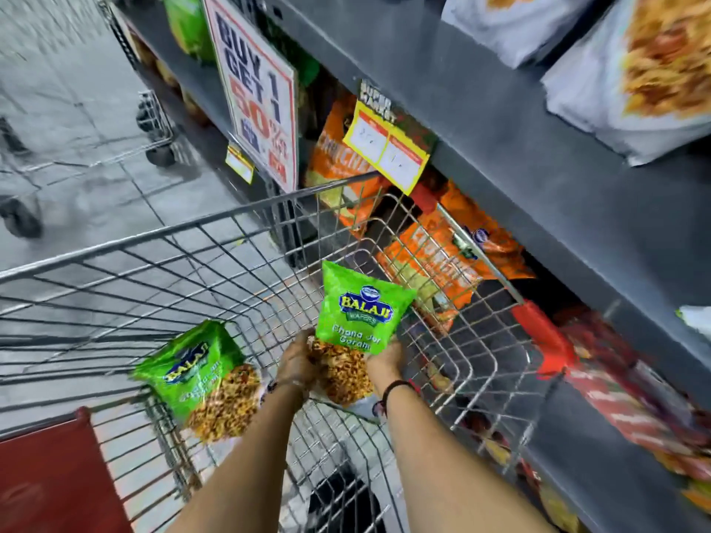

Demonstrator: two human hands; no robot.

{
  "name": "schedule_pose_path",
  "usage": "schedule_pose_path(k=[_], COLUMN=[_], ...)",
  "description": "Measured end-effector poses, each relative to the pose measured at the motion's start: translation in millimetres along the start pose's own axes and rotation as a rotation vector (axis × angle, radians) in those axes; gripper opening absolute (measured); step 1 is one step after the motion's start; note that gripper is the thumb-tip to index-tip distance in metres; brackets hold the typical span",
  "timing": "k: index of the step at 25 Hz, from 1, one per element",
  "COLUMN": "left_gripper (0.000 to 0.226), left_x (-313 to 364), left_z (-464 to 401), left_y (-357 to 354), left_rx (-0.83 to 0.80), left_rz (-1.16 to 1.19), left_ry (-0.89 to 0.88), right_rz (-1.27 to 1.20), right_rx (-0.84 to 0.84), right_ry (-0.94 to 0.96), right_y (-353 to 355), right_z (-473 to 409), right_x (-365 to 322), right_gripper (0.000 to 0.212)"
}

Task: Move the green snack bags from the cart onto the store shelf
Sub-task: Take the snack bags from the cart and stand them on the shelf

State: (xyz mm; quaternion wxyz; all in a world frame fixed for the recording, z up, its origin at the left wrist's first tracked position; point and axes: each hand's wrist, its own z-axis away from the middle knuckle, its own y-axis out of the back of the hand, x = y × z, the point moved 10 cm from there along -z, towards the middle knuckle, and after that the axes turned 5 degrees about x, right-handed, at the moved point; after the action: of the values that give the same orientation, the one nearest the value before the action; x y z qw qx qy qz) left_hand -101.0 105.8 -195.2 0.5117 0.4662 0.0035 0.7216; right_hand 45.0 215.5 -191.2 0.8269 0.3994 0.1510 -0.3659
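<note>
1. Green snack bag (pixel 359 307) sits upright in our grip, low inside the wire cart (pixel 161 240), label facing us.
2. L hand (pixel 296 359) clasps its lower left edge; R hand (pixel 384 361) clasps the lower right, both closed on the bag.
3. 2nd green bag (pixel 204 375) lies tilted in the cart, left of our hands, apart from them.
4. Store shelf (pixel 519 148) is to the right w/ orange bags (pixel 431 259) behind the cart's far wall.
</note>
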Motion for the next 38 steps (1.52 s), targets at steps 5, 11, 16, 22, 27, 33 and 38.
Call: schedule_pose_path(k=[5,11,16,22,27,33,38], left_gripper=[0.051,0.053,0.051,0.047,0.057,0.060,0.052], left_x=[65.6,180.1,273.5,388.2,425.9,421.4,396.6], left_z=[61.2,156.7,248.0,371.6,426.8,440.6,409.2], left_y=[52.1,123.3,134.3,43.9,-44.5,-161.1,-204.6], left_rx=[0.148,0.231,0.134,-0.049,-0.175,-0.309,-0.333], left_rz=[0.145,0.163,0.219,0.144,0.073,-0.086,-0.127], left_ry=[-0.143,-0.484,-0.790,-1.127,-1.138,-1.057,-0.957], right_rz=[0.039,-0.102,-0.152,-0.171,-0.193,-0.204,-0.209], right_rx=[-0.006,0.030,0.181,0.485,0.632,0.701,0.678], right_ry=[0.230,0.579,0.786,0.790,0.671,0.525,0.431], right_y=[53.6,153.4,269.9,459.1,553.2,603.0,584.4], right_z=[63.6,174.2,248.2,288.1,283.9,238.0,190.4], right_x=[-57.7,-138.1,-165.9,-130.3,-67.0,3.5,28.9], right_gripper=[0.042,0.047,0.049,0.064,0.067,0.067,0.060])
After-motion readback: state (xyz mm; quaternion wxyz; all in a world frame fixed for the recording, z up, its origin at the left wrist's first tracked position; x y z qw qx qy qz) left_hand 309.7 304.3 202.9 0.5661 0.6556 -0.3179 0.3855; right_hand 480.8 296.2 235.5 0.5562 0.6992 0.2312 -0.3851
